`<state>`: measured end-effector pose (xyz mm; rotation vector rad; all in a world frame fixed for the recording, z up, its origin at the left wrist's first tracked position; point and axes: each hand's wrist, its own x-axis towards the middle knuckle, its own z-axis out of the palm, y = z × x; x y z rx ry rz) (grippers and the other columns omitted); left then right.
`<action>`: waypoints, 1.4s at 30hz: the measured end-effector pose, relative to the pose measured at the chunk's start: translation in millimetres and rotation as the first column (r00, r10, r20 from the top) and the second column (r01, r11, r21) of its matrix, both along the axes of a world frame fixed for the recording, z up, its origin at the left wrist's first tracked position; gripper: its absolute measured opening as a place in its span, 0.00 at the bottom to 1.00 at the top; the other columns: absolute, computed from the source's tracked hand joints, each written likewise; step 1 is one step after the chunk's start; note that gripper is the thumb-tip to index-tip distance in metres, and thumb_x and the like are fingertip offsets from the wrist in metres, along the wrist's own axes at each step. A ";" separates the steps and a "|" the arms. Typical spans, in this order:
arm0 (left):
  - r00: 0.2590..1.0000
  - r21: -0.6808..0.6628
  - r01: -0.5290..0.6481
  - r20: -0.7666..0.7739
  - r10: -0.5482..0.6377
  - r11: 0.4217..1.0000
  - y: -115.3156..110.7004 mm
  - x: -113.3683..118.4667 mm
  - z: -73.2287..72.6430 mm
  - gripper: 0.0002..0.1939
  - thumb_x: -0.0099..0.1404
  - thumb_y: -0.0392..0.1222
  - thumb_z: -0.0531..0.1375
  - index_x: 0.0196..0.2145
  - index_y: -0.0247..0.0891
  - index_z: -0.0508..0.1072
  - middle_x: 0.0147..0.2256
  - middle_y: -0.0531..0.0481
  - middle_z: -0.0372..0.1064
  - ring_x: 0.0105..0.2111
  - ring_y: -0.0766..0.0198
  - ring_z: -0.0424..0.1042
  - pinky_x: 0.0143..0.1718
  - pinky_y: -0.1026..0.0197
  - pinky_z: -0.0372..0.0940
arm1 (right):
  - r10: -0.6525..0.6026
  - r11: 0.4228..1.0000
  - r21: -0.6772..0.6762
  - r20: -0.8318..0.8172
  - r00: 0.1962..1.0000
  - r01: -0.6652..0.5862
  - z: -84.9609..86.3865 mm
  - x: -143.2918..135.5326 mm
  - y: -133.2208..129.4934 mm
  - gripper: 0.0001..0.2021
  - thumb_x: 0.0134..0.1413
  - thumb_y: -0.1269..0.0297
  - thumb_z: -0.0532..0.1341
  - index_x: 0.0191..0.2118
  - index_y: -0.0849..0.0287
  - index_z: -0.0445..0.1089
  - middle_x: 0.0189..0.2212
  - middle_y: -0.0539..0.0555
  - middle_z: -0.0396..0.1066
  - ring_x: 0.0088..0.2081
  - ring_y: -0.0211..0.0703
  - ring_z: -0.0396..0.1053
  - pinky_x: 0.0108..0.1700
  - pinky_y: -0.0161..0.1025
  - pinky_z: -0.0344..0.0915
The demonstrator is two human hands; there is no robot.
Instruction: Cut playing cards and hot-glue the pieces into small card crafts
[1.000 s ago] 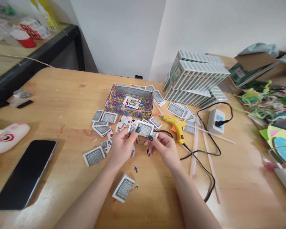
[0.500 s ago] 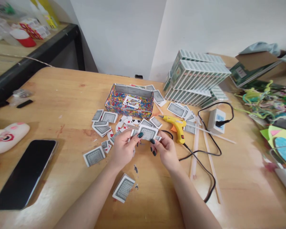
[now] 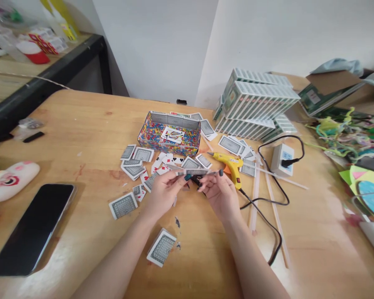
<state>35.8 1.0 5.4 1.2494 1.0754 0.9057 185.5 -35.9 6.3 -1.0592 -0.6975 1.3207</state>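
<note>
My left hand (image 3: pixel 166 193) is closed on a playing card (image 3: pixel 197 171), pinched at its left end. The card is tilted so that it shows as a thin strip; whether more than one card is in the grip I cannot tell. My right hand (image 3: pixel 220 193) is at the card's right end, its thumb raised away from the curled fingers, with nothing gripped between them. Beyond the hands stands an open box (image 3: pixel 168 146) with a colourful speckled pattern and card backs along its inner wall. A face-up card (image 3: pixel 173 135) lies in it. Loose cards (image 3: pixel 132 169) are scattered in front.
A yellow glue gun (image 3: pixel 232 164) lies right of my hands, its black cord (image 3: pixel 269 204) running to a white power socket (image 3: pixel 282 160). Near it are clear glue sticks (image 3: pixel 277 220). Card packs (image 3: pixel 258 101) are stacked behind. A card stack (image 3: pixel 162 248) and a phone (image 3: pixel 34 228) lie nearer.
The held card has tipped from showing its patterned back to nearly edge-on. My right thumb has lifted off it, and the right hand has shifted slightly right.
</note>
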 end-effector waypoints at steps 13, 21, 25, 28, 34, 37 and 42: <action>0.965 -0.109 -0.126 0.215 0.147 0.986 2.8 -0.2 -13.3 0.15 0.55 0.48 0.60 0.37 0.36 0.74 0.33 0.49 0.73 0.35 0.62 0.70 0.37 0.63 0.63 | -0.119 0.992 0.001 0.328 0.937 0.125 -7.2 -4.4 1.1 0.12 0.46 0.60 0.63 0.39 0.56 0.69 0.30 0.52 0.72 0.29 0.38 0.68 0.34 0.38 0.67; 0.996 0.023 -0.092 0.011 0.092 0.996 3.1 -5.5 -14.0 0.11 0.57 0.47 0.59 0.29 0.35 0.70 0.26 0.53 0.67 0.28 0.66 0.66 0.31 0.66 0.60 | -0.005 1.000 0.020 0.445 0.896 -0.004 -11.8 -4.8 -1.2 0.06 0.47 0.63 0.63 0.32 0.57 0.73 0.27 0.52 0.73 0.27 0.39 0.69 0.31 0.37 0.68; 0.991 0.103 -0.102 -0.072 0.110 0.989 2.7 -6.0 -11.2 0.10 0.58 0.45 0.58 0.25 0.35 0.68 0.23 0.55 0.64 0.25 0.69 0.62 0.27 0.68 0.57 | 0.032 0.999 0.022 0.456 0.890 -0.047 -14.0 -7.8 -1.1 0.05 0.47 0.63 0.63 0.32 0.56 0.73 0.26 0.51 0.73 0.26 0.40 0.70 0.31 0.38 0.68; 0.990 0.103 -0.135 -0.019 0.138 0.986 3.8 -5.9 -12.0 0.10 0.57 0.44 0.59 0.23 0.36 0.66 0.22 0.55 0.64 0.25 0.69 0.62 0.28 0.68 0.57 | 0.072 0.996 0.016 0.466 0.882 -0.089 -13.8 -7.0 2.0 0.04 0.47 0.62 0.62 0.31 0.55 0.73 0.24 0.51 0.73 0.27 0.43 0.70 0.31 0.40 0.68; 0.889 -0.066 -0.361 0.277 0.364 0.930 20.0 -14.8 -15.7 0.13 0.56 0.46 0.58 0.20 0.35 0.67 0.20 0.54 0.64 0.23 0.69 0.63 0.28 0.66 0.59 | -0.064 0.997 0.074 0.541 0.839 0.029 5.6 -2.2 34.9 0.06 0.46 0.60 0.62 0.29 0.57 0.72 0.22 0.51 0.72 0.24 0.41 0.69 0.28 0.39 0.67; 0.779 -0.246 -0.381 0.434 0.452 0.891 29.9 -21.4 -16.3 0.10 0.51 0.44 0.61 0.22 0.35 0.68 0.21 0.55 0.64 0.22 0.70 0.63 0.27 0.66 0.58 | -0.126 0.984 0.175 0.617 0.776 0.021 21.1 -4.4 65.1 0.08 0.47 0.60 0.61 0.30 0.59 0.71 0.22 0.51 0.72 0.24 0.40 0.69 0.29 0.37 0.66; 0.747 -0.307 -0.343 0.484 0.456 0.888 33.1 -24.1 -13.5 0.08 0.48 0.40 0.62 0.20 0.34 0.67 0.21 0.55 0.63 0.22 0.71 0.63 0.27 0.67 0.58 | -0.137 0.970 0.225 0.815 0.562 -0.089 32.2 -15.2 104.0 0.08 0.48 0.65 0.58 0.34 0.60 0.72 0.27 0.53 0.74 0.27 0.41 0.70 0.32 0.36 0.65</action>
